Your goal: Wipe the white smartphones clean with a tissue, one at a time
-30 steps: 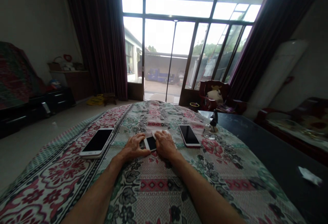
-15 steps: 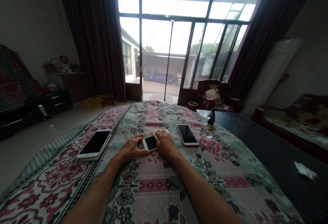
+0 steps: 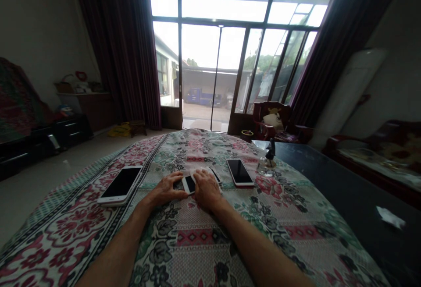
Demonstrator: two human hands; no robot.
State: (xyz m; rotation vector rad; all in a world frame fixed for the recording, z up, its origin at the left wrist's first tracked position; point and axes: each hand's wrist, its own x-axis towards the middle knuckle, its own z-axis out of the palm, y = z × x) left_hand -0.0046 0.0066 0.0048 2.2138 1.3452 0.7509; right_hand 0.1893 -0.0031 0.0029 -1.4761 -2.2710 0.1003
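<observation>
A small white phone (image 3: pixel 188 185) lies on the floral cloth (image 3: pixel 204 239) between my hands. My left hand (image 3: pixel 165 189) rests on the cloth and pinches the phone's near-left end between thumb and fingers. Palm down, my right hand (image 3: pixel 204 189) lies over the rest of the phone with its fingers flat, hiding most of the screen. Past the fingertips a white edge with a dark strip (image 3: pixel 214 174) shows; I cannot make out what it is.
A larger white phone (image 3: pixel 120 183) lies face up at the left. A red-edged phone (image 3: pixel 239 172) lies at the right, with a small dark figurine on a glass base (image 3: pixel 268 159) beyond it. The dark table (image 3: pixel 348 208) at the right carries a white paper scrap (image 3: pixel 390 217).
My right hand has slid left over the small phone and now covers most of its screen. My left hand has stayed at the phone's left end.
</observation>
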